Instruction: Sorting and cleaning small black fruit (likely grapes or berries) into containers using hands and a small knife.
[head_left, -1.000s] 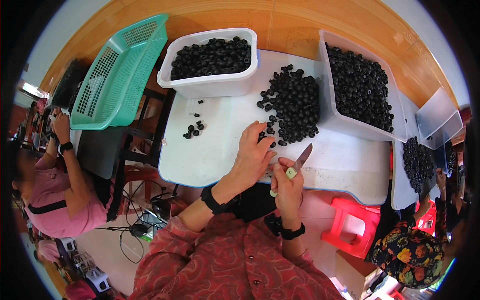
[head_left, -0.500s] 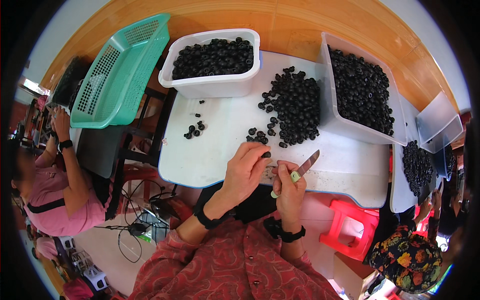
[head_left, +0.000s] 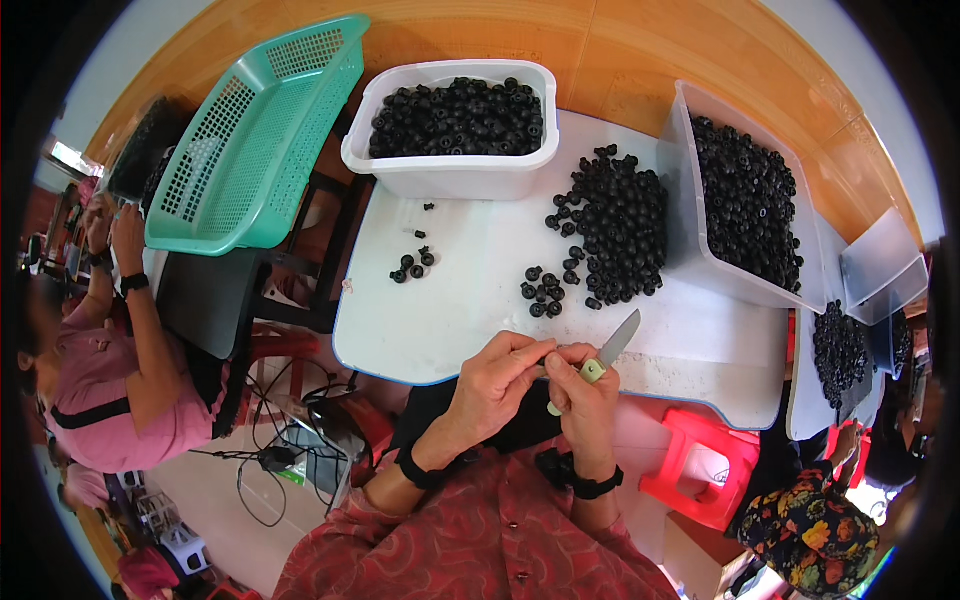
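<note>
My left hand point(head_left: 493, 386) is closed in a pinch in front of the table's near edge. Its fingertips meet those of my right hand point(head_left: 586, 398) and hide most of the small black part it was holding a moment ago. My right hand is wrapped round a folding knife point(head_left: 592, 371) with a pale green handle. The knife's bare blade point(head_left: 621, 337) points up and to the right, away from my left fingers. Beyond my hands lie a small cluster of black rounded parts point(head_left: 543, 292) and a large heap of the same parts point(head_left: 622, 225).
A white tub point(head_left: 450, 180) and a clear bin point(head_left: 740, 275), both full of black parts, stand on the white table point(head_left: 400, 330). Left are a green basket point(head_left: 225, 200) and a co-worker in pink point(head_left: 130, 400). A red stool point(head_left: 705, 470) stands lower right.
My left hand has come down and right to meet my right hand, and the black part at its fingertips is now mostly covered. The whole view has shifted slightly.
</note>
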